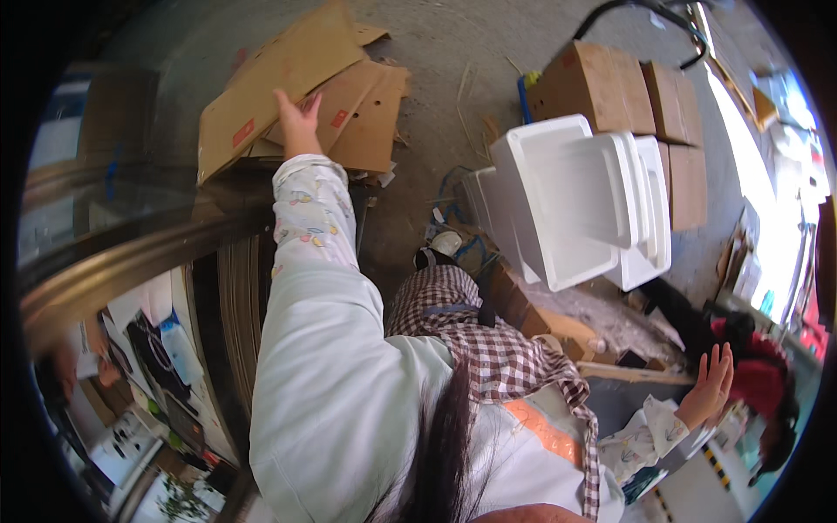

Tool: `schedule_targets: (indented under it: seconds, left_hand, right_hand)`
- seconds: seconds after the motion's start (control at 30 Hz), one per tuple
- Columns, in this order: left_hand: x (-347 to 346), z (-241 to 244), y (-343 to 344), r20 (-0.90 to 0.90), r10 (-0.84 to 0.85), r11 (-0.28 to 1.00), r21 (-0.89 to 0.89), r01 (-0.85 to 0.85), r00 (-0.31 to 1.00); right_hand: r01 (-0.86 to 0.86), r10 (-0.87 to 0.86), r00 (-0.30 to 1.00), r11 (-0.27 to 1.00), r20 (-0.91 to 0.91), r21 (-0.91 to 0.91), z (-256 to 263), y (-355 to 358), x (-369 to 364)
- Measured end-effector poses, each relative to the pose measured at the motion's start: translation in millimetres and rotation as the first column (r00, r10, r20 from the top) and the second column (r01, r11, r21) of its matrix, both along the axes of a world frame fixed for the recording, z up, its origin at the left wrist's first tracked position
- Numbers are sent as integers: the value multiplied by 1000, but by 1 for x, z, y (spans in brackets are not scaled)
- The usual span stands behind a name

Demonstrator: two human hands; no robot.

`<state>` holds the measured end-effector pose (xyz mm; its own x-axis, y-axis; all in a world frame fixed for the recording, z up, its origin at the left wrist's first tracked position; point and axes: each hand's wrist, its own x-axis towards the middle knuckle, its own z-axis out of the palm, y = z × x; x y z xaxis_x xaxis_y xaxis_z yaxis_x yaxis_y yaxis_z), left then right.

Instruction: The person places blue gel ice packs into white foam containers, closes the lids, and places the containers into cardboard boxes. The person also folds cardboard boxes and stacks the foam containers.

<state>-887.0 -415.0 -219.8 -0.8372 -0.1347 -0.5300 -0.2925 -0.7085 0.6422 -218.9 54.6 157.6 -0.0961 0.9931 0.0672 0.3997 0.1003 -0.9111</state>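
Observation:
My left hand [301,121] reaches forward with thumb and fingers apart at the edge of a flattened cardboard box [274,85]. The thumb overlaps that upper sheet, though whether it touches cannot be told. Under and beside it lie more flattened cardboard sheets [369,131], with hand holes and small red printed marks. Out to my right side, my right hand [709,386] is raised with extended fingers and holds nothing. Ahead of it stand nested white foam boxes [556,202], their open sides facing me.
Closed cardboard boxes [608,88] are stacked behind the foam boxes. A person in red and black [758,372] is close on the right. Loose strapping [467,245] lies near my feet. A ledge [144,274] runs along my left, beside upright stacked cardboard [239,307].

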Motion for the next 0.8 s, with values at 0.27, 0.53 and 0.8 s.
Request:
schedule_targets:
  seconds: [0.27, 0.53, 0.8]
  left_hand:
    - [122, -46, 61, 673, -83, 388, -658, 646, 735]
    - [133, 108, 184, -13, -778, 397, -785, 475, 629]
    - [293, 322, 232, -582, -763, 606, -796, -5, 281]
  right_hand:
    - [-152, 142, 900, 988, 413, -8, -2, -57, 34]
    - [-124, 209, 876, 968, 434, -216, -60, -132, 111]
    - [-240, 307, 903, 941, 302, -239, -97, -176, 146]
